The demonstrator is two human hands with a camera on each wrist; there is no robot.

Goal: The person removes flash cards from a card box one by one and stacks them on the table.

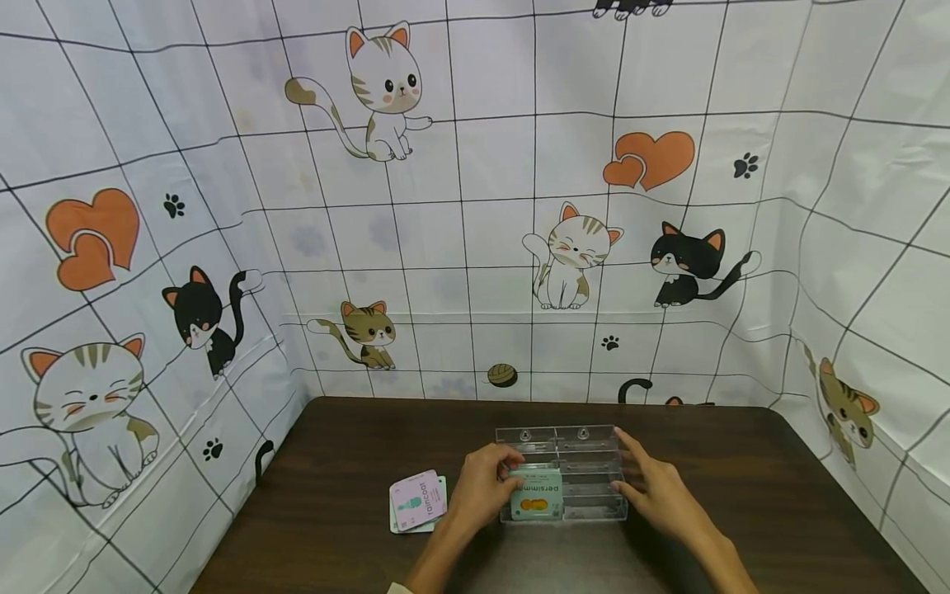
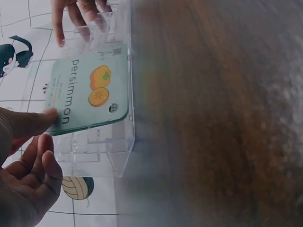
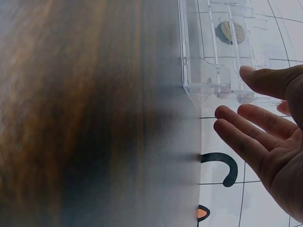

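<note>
A clear plastic card rack (image 1: 594, 466) with tiered compartments stands on the dark wooden table. Green cards (image 1: 536, 495), the front one reading "persimmon" with orange fruit, sit in its front left compartment. My left hand (image 1: 482, 487) pinches the upper left edge of these cards between thumb and fingers; the left wrist view shows the persimmon card (image 2: 90, 90) close up. At the rack's right side is my right hand (image 1: 660, 491), its thumb and fingers spread along that side. In the right wrist view its fingers (image 3: 246, 135) are extended, with the thumb at the clear plastic.
Left of the rack lies a small pile of cards (image 1: 418, 501), a pink one on top of a green one. The dark brown table (image 1: 334, 445) has rounded back corners. A white gridded cloth (image 1: 460, 239) with cat prints hangs behind and on both sides.
</note>
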